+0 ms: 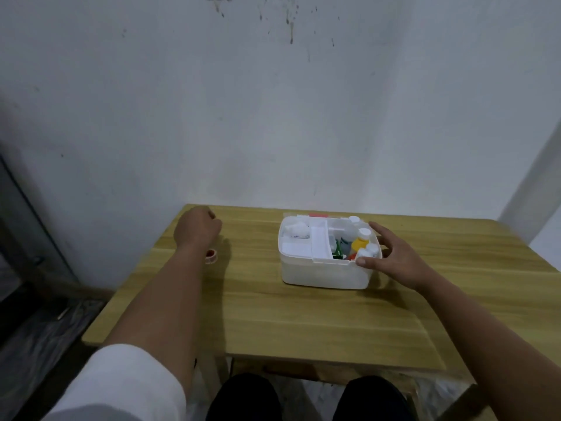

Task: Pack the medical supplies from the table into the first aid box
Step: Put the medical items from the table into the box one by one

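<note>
A stained whitish wall backs a light wooden tabletop point(303, 323). On it stands the open white plastic first aid box point(324, 273), already well filled: white packets in its left compartment, white-capped bottles point(362, 233) and yellow, green and red items in its right. The right hand point(391, 253) is spread wide, steadying the box's right corner. The left hand point(197, 229) is curled into a fist near the far left edge; whether it holds anything I cannot tell. One small red-and-white tape roll point(211, 255) lies unpacked beside that wrist. Packing looks nearly finished. No writing is legible.
</note>
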### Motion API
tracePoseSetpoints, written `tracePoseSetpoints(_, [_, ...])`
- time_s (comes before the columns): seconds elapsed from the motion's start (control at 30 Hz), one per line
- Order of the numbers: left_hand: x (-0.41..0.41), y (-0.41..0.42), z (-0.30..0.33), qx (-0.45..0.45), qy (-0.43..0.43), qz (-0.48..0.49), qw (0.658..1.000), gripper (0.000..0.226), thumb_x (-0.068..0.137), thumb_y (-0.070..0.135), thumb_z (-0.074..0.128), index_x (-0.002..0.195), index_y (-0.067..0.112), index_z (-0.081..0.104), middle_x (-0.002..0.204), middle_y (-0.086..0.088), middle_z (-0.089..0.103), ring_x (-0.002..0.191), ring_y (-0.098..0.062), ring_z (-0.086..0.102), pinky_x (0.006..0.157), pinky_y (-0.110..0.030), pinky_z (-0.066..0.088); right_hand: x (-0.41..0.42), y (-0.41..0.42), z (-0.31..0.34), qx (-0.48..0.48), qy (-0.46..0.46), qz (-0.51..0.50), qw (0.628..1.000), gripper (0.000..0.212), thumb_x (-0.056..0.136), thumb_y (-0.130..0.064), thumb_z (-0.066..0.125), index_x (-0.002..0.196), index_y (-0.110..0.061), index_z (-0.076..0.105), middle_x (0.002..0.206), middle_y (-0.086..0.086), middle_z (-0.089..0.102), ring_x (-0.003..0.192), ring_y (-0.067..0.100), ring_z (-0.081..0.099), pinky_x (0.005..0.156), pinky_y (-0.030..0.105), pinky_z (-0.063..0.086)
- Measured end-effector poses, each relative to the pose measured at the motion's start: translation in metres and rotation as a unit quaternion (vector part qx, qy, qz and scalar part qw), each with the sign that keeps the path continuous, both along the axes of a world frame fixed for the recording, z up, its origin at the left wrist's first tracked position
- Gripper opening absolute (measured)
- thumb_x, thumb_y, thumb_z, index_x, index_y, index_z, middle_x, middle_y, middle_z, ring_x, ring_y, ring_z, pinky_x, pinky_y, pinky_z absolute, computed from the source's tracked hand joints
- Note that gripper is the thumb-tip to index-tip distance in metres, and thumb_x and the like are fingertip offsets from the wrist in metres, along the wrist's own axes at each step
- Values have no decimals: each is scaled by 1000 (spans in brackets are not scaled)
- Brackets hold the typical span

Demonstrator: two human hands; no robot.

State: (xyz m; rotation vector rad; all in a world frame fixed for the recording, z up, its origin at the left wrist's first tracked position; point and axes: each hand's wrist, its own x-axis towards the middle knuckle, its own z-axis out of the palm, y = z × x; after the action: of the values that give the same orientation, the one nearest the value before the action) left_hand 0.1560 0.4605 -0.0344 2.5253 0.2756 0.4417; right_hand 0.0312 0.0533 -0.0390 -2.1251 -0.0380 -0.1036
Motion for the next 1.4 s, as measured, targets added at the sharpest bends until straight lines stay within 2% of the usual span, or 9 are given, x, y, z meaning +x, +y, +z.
tracePoseSetpoints(0.13, [10,51,-19,60,62,41,995,35,100,45,56,93,15,73,103,-11,72,91,-32,64,79,-40,54,6,0,-3,14,-10,3,1000,99,73,-42,87,157,-36,34,123,-19,57,103,-3,58,68,13,49])
tracePoseSetpoints(0.27, [19,63,-32,94,83,24,992,35,102,45,58,104,15,76,107,-12,72,97,-34,65,77,-38,51,11,-2,-6,28,-17,5,999,116,53,-61,85,156,-36,39,127,-17,62,110,-3,61,71,13,55])
tracePoseSetpoints(0.43, [26,58,-40,99,80,37,991,39,100,50,60,97,13,73,96,-13,69,89,-35,65,77,-40,54,14,-2,-7,38,-13,8,999,104,60,-51,95,149,-42,42,127,-19,63,105,-7,67,72,9,54])
tracePoseSetpoints(0.6, [24,32,-30,41,48,38,997,53,97,63,56,97,11,61,96,-12,66,89,-36,63,72,-40,47,14,1,-7,45,-8,-4,999,91,67,-38,86,145,-45,39,125,-21,61,112,-2,61,71,7,53])
tracePoseSetpoints(0.77, [16,-22,11,-5,12,-25,1000,45,95,52,65,96,8,62,92,-8,64,81,-30,57,65,-36,40,15,-1,-7,50,7,-9,999,93,77,-24,90,154,-35,39,123,-22,61,111,-5,61,73,8,53])
tracePoseSetpoints(0.9, [6,-75,53,-22,12,-77,997,32,83,38,76,92,9,66,88,-6,69,82,-30,64,64,-32,41,14,-1,-7,42,16,-18,999,102,75,-31,91,160,-31,34,133,-6,58,122,14,59,81,15,51])
tracePoseSetpoints(1.03, [-11,-125,89,-17,34,-147,988,25,76,29,77,72,12,59,70,0,64,69,-24,61,52,-27,36,14,-1,-5,41,22,-13,999,109,70,-41,93,161,-31,33,138,-3,57,125,17,59,98,34,55])
tracePoseSetpoints(1.13, [-25,-157,103,12,89,-205,975,21,76,22,75,68,11,58,73,-4,72,61,-21,61,59,-26,48,14,-3,-5,36,29,-12,999,121,57,-58,94,160,-35,34,142,-2,59,126,17,60,107,45,53])
tracePoseSetpoints(1.4, [-51,-192,83,79,171,-246,951,26,82,15,72,64,11,54,55,-4,61,53,-22,58,65,-27,50,12,-2,-3,32,32,-11,999,120,57,-61,93,159,-36,35,143,-4,59,129,15,58,107,40,52])
